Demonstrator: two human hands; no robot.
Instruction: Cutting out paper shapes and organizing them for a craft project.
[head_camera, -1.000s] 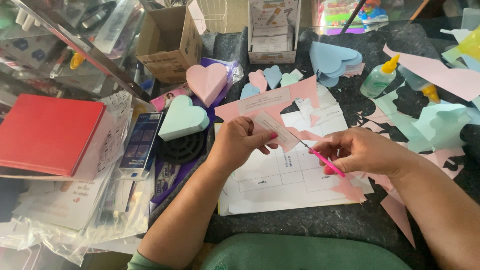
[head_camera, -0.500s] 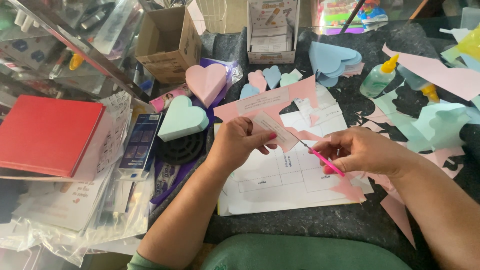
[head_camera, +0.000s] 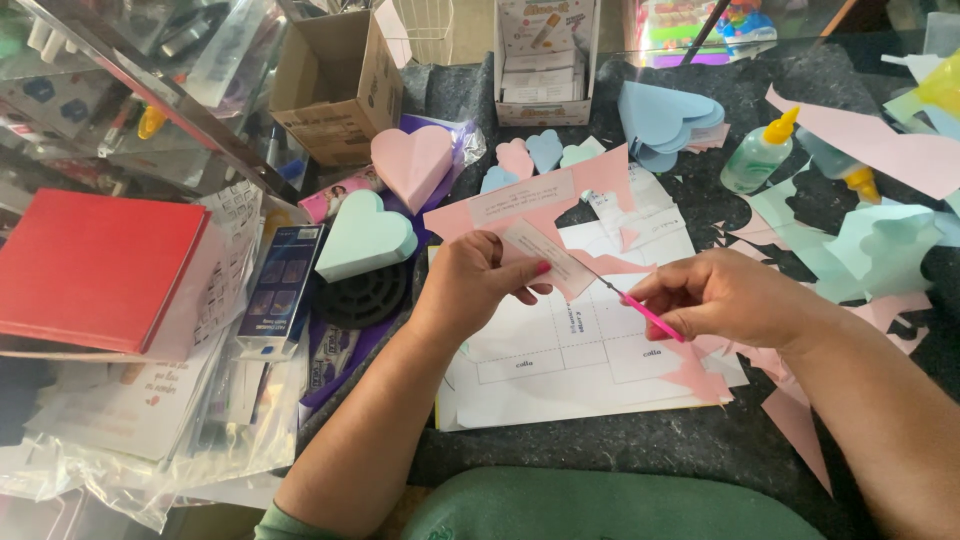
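The left hand (head_camera: 478, 283) is closed on a pink paper piece (head_camera: 545, 215) w/ a white printed strip stuck on it, pinching it betw. thumb and fingers, held just above the bench (head_camera: 600, 460); the right hand (head_camera: 725, 297) is gripped round small scissors w/ pink handles (head_camera: 640, 310), blade tips touching the pink paper's lower edge near the strip; under both hands lies a white sheet w/ printed boxes (head_camera: 560, 360), flat on the dark bench; pink offcuts (head_camera: 800, 425) lie scattered to the right of it; a mint heart-shaped box (head_camera: 365, 235) and a pink heart-shaped box (head_camera: 412, 165) sit left of the hands, approx. side by side; a glue bottle w/ yellow cap (head_camera: 757, 155) stands upright at rear right, beside a stack of blue paper hearts (head_camera: 662, 120); a red book (head_camera: 95, 265) rests far left on clear plastic bags; a cardboard box (head_camera: 335, 85) stands at the back.
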